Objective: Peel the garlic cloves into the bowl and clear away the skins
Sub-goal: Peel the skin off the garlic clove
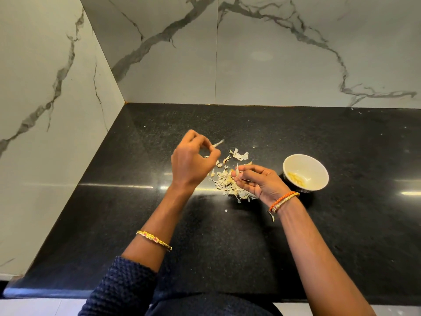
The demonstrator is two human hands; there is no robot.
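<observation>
Black counter [227,247]: my left hand [191,163] pinches a skin [218,143], right hand [257,181] pinches a clove [237,171]; flicked skin may land in the bowl [319,188] at three o'clock.

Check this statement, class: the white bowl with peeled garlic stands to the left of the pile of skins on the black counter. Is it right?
Not quite. The head view shows the white bowl with peeled garlic to the right of the pile of skins, on the black counter.

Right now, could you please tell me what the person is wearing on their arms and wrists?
The left arm has a dark blue knitted sleeve pushed up toward the elbow, and a gold bangle with small pink-red details sits on the forearm. The right arm is bare of sleeve in view; its wrist carries an orange braided band beside a thin gold bangle.
</observation>
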